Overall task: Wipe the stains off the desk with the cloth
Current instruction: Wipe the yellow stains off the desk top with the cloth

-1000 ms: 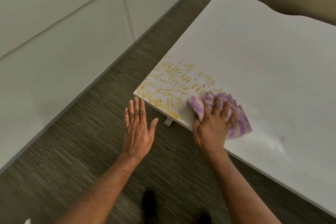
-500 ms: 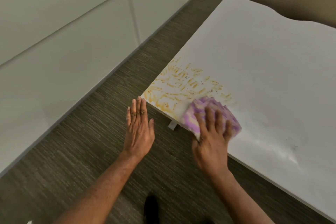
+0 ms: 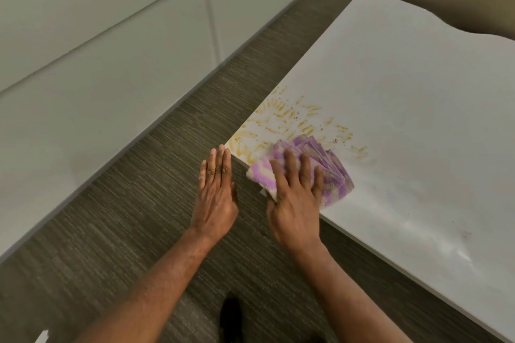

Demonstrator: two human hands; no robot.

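Smooth white desk (image 3: 390,120), soft cloth (image 3: 334,170), ribbed carpet (image 3: 133,217).
Desk top: laminate-looking, matt w/ faint sheen nr front edge. Cloth: folded fabric, purple/white, layered edges. Stains (image 3: 281,115): yellow smears w/ dark gritty specks. Carpet: grey-brown, fine-lined weave. Wall panels (image 3: 111,36): smooth, matt, pale.

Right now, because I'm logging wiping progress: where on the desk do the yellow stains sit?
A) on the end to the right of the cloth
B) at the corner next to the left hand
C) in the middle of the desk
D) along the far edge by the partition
B: the yellow stains streak the desk at the corner beside the left hand, just beyond the cloth under the right hand.
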